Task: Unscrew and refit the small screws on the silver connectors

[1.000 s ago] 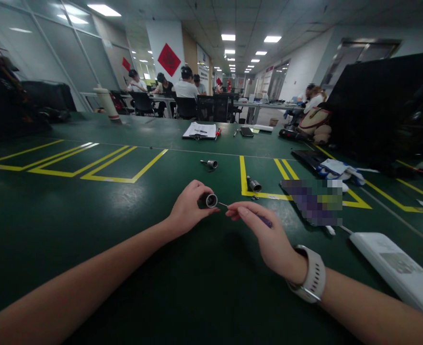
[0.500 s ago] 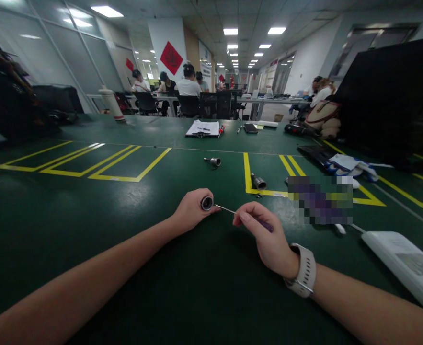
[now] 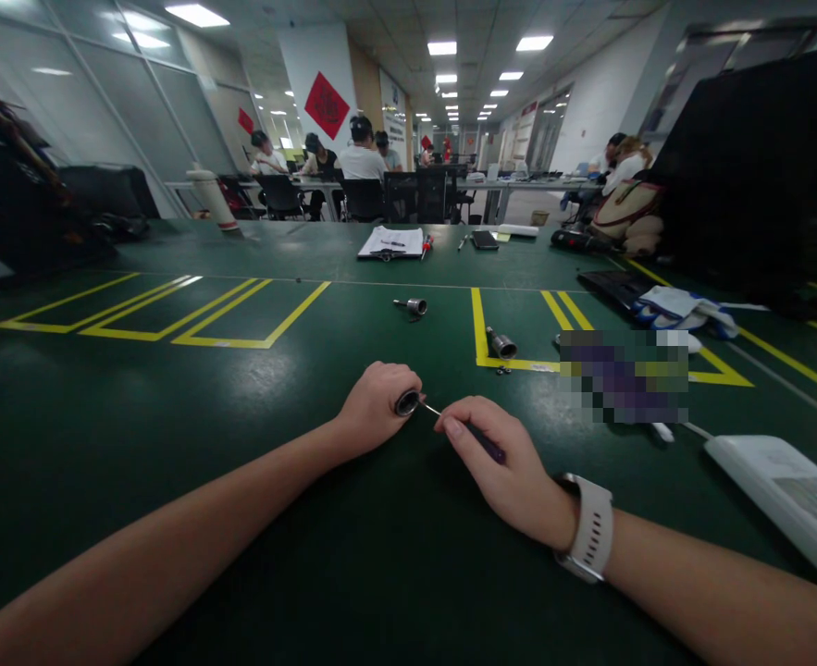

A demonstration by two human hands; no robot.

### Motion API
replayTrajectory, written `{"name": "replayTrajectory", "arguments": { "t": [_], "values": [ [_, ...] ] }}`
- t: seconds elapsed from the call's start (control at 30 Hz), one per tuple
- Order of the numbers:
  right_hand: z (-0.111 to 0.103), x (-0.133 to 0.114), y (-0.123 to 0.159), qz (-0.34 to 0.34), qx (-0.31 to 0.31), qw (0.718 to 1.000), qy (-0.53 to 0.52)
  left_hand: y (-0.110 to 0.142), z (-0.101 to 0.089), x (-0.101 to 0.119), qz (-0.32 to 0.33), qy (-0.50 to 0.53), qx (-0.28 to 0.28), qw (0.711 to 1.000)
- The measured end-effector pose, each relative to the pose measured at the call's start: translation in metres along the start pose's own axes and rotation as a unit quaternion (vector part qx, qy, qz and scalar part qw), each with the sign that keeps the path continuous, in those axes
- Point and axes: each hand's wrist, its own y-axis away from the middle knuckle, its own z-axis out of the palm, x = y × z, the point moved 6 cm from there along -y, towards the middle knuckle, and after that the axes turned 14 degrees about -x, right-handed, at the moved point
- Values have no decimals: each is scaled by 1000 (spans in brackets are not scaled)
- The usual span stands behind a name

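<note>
Nearest, just right of the socket that serves as landmark here, the right hand [image 3: 501,453] pinches a slim screwdriver-like tool with a purple handle and thin metal shaft [image 3: 492,449]; thumb and forefinger close near the shaft, the handle lying back under the palm. It looks light and stiff, best held at the handle. The landmark, a short dark-grey metal socket with a round open mouth [image 3: 406,402], sits in the curled fingers of the left hand [image 3: 375,407], mouth facing the wearer. It is probably rigid, dense for its size and slick, so a wrap around the outer wall suits it. The shaft tip reaches its right rim; whether it touches cannot be told. Beyond the socket to the right lie small dark pieces [image 3: 503,371] and a second grey metal socket [image 3: 501,345]; farther, almost straight behind, lies a third grey metal socket [image 3: 414,306].
</note>
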Motion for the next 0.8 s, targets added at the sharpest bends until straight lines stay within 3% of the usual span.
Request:
{"name": "replayTrajectory", "arguments": {
  "t": [0.07, 0.17, 0.37, 0.43, 0.53, 0.63, 0.7, 0.8],
  "values": [
    [1, 2, -1, 9, -6, 1000, -13, 0, 1, 3, 16, -13, -10, 1000],
    [0, 13, -5, 28, -9, 993, -117, 1, 0, 4, 28, 7, -10, 1000],
    [3, 36, -10, 58, 0, 941, -333, 0, -4, 1, 30, 87, 10, 996],
    [2, 33, -9, 50, 4, 948, -316, 0, -3, -1, 22, 88, 12, 996],
    [-1, 22, -5, 42, 15, 980, -192, 0, -2, -2, -4, 58, 10, 998],
    [-2, 11, -2, 40, 14, 996, -79, 0, 1, -1, -18, 5, -5, 1000],
    [-1, 10, -2, 41, 2, 997, -62, 1, 2, 2, -11, -25, -12, 1000],
    [0, 18, -4, 53, -11, 989, -134, 1, 1, 4, 7, -18, -9, 1000]
  ]
}}
